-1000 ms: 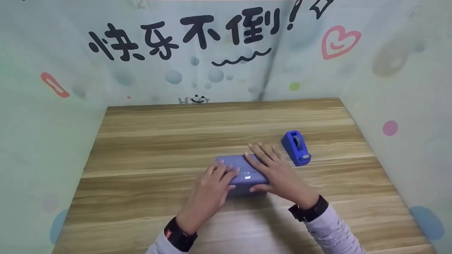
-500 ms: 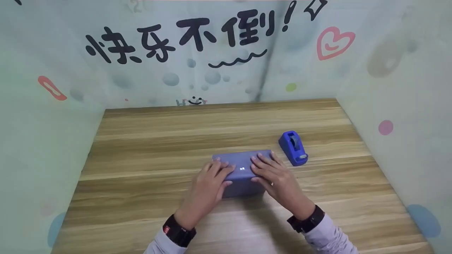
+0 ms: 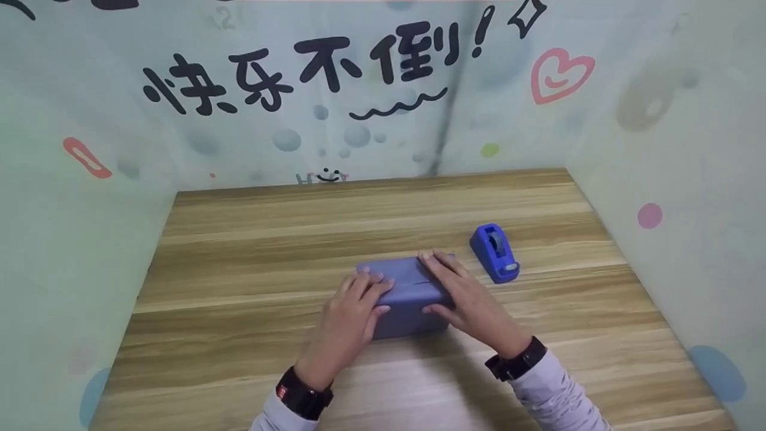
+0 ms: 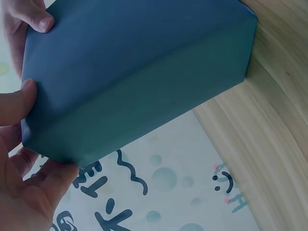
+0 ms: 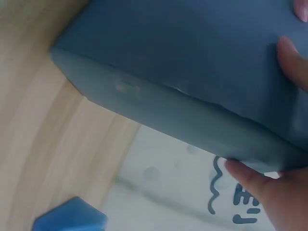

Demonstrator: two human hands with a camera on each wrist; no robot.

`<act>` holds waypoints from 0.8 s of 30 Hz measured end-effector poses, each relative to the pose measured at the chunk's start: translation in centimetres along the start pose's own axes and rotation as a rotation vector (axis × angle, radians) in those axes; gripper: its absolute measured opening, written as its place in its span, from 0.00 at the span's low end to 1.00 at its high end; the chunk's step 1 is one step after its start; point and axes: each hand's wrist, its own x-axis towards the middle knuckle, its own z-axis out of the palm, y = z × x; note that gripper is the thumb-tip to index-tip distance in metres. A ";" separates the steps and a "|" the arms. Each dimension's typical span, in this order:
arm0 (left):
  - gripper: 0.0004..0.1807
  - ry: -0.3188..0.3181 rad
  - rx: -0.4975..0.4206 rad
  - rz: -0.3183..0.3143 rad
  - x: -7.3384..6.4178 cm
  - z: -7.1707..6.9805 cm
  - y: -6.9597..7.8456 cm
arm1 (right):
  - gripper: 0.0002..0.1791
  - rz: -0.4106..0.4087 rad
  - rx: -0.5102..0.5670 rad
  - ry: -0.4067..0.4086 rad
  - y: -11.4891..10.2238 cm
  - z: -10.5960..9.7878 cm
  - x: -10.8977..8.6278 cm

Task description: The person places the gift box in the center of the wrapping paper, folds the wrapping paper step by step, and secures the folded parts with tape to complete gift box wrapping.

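Observation:
A box wrapped in blue-violet paper (image 3: 410,320) sits on the wooden table, with a short dark seam line across its top. My left hand (image 3: 344,326) holds its left end, fingers bent over the top and thumb against the front face. At the right end, the long fingers of my right hand (image 3: 476,308) lie across the top, its thumb on the front. The right wrist view shows a shiny patch like clear tape (image 5: 127,86) on the end face. A blue tape dispenser (image 3: 495,254) stands to the right, apart from both hands.
The wooden tabletop (image 3: 239,251) runs back to a printed cloth backdrop (image 3: 251,143) with black characters. Cloth side walls (image 3: 688,269) rise along its left and right edges. Each wrist carries a black strap.
My right hand's fingers have drawn together and shifted toward the back of the top, uncovering the seam line. The left hand keeps its place on the box. The head view has tilted slightly.

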 end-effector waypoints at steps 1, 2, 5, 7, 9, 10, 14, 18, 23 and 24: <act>0.19 -0.004 -0.014 -0.008 0.0 0.0 0.0 | 0.41 -0.008 0.001 0.013 0.0 0.1 -0.1; 0.20 -0.011 -0.038 -0.021 0.0 0.0 0.0 | 0.39 -0.014 0.003 0.027 0.0 0.2 -0.2; 0.25 -0.035 -0.140 -0.079 -0.3 0.1 -0.3 | 0.33 -0.014 0.013 0.066 0.0 0.5 -0.3; 0.30 -0.042 -0.213 -0.132 -0.5 0.3 -0.5 | 0.32 0.008 0.021 0.096 -0.1 0.6 -0.2; 0.36 -0.046 -0.282 -0.198 -0.8 0.5 -0.9 | 0.31 0.028 0.021 0.132 -0.2 0.9 -0.1; 0.38 -0.051 -0.314 -0.238 -1.1 0.7 -1.0 | 0.30 0.038 0.020 0.150 -0.3 1.0 0.0; 0.41 -0.092 -0.416 -0.407 -2.3 1.3 -1.4 | 0.30 0.108 0.026 0.232 -0.7 1.3 0.0; 0.40 -0.174 -0.487 -0.503 -3.2 2.1 -1.7 | 0.30 0.219 0.084 0.351 -0.7 1.4 -0.6; 0.37 -0.243 -0.611 -0.497 -3.9 3.3 -1.7 | 0.31 0.310 0.178 0.471 -0.7 1.8 -2.2; 0.37 -0.249 -0.643 -0.494 -3.9 3.6 -1.7 | 0.32 0.327 0.191 0.489 -0.8 1.9 -2.6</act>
